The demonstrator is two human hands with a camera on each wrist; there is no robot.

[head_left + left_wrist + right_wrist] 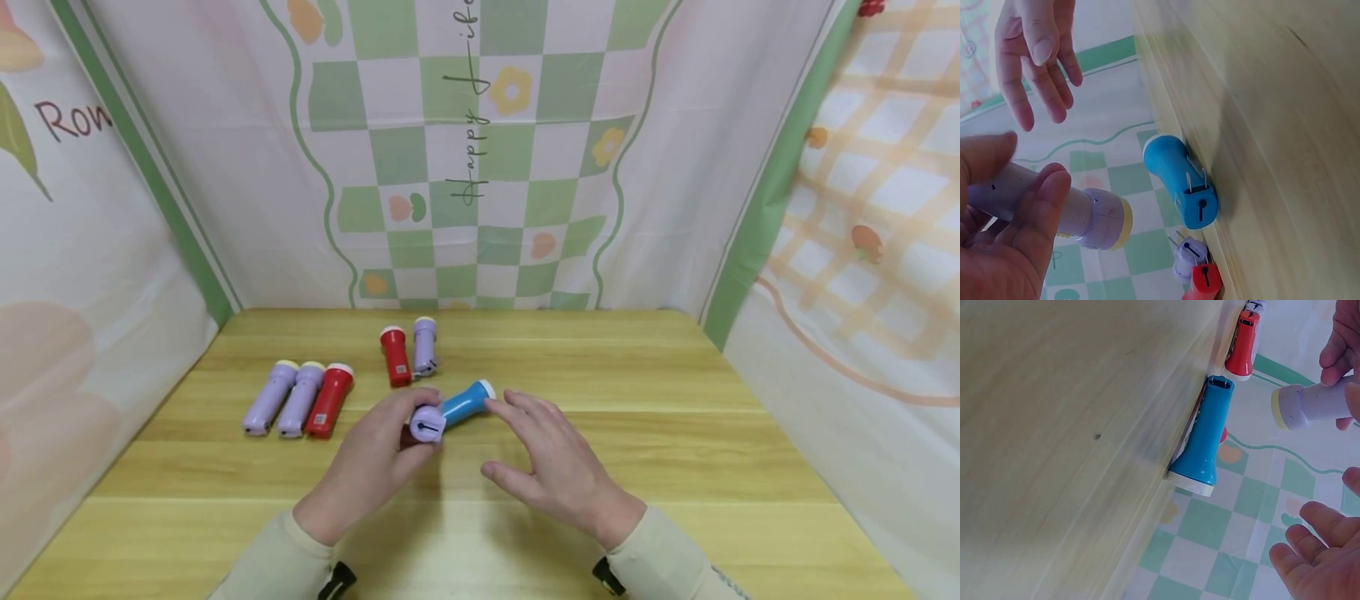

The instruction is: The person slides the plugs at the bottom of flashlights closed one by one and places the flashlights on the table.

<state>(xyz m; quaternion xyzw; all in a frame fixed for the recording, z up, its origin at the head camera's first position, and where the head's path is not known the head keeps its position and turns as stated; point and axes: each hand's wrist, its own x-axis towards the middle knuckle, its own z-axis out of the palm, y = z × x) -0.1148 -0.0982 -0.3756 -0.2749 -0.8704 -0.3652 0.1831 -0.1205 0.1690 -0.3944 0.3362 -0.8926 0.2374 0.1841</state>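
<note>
My left hand [367, 462] grips a purple flashlight [427, 423], raised above the table, its tail end towards the head camera. In the left wrist view, thumb and fingers wrap the body of this purple flashlight [1077, 212], and its cream-rimmed head points away from the palm. A blue flashlight [467, 404] with a white rim lies on the table just beyond. Two metal prongs stick out near the tail of the blue flashlight [1179, 178]. My right hand [558, 467] hovers to the right with fingers spread, holding nothing; its index fingertip appears close to the blue flashlight's head.
Two purple flashlights [270, 398] [302, 400] and a red flashlight [331, 402] lie side by side at left. Further back lie another red flashlight [395, 357] and a purple one [424, 346]. Patterned cloth walls [480, 167] enclose the wooden table [637, 375] at back and sides.
</note>
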